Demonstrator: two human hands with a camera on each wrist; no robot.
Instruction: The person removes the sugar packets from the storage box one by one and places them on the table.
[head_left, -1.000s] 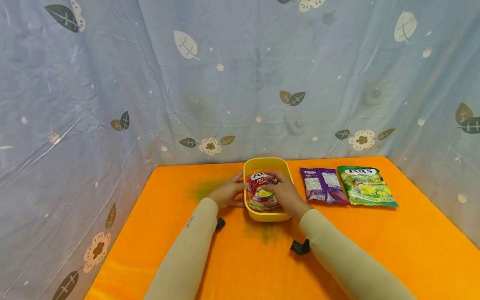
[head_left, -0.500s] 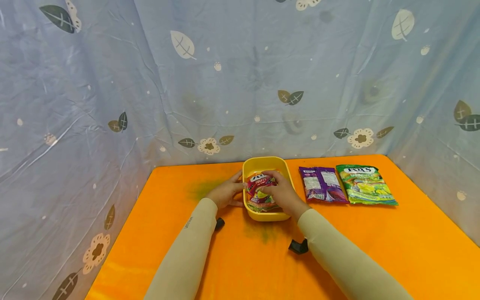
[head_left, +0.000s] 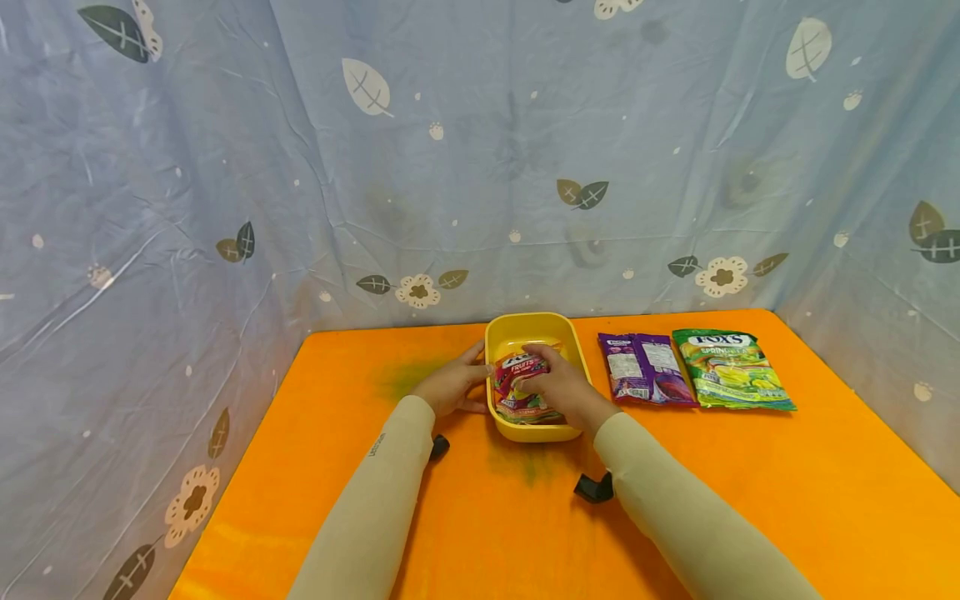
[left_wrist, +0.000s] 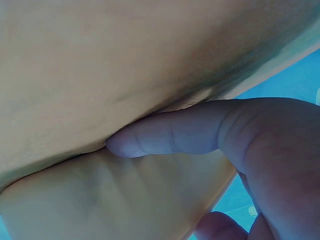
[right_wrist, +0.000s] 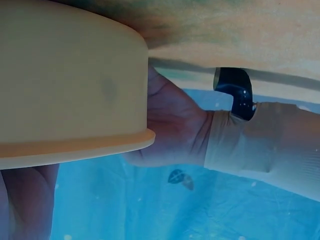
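Note:
A yellow rectangular tub (head_left: 538, 434) stands near the back of the orange table. My left hand (head_left: 450, 387) holds its left wall in the head view, thumb at the rim and other fingers outside. In the left wrist view one straight finger (left_wrist: 165, 135) lies along the base of the tub's wall (left_wrist: 110, 195). Reaching in over the right rim, my right hand (head_left: 564, 385) grips a red Fox's Fruits candy bag (head_left: 519, 367) between thumb and fingers. The bag lies inside the tub, partly covered by that hand. Orange wrapping shows behind it.
To the right of the tub lie a purple candy bag (head_left: 647, 371), back side up, and a green Fox's Spring Tea bag (head_left: 731, 371). A patterned blue curtain (head_left: 480, 167) hangs behind the table (head_left: 495, 533). Black camera mounts (head_left: 595, 487) sit under both wrists.
The red candy bag has shifted slightly down and toward the front of the tub with my right hand on it. My left hand keeps its place at the tub.

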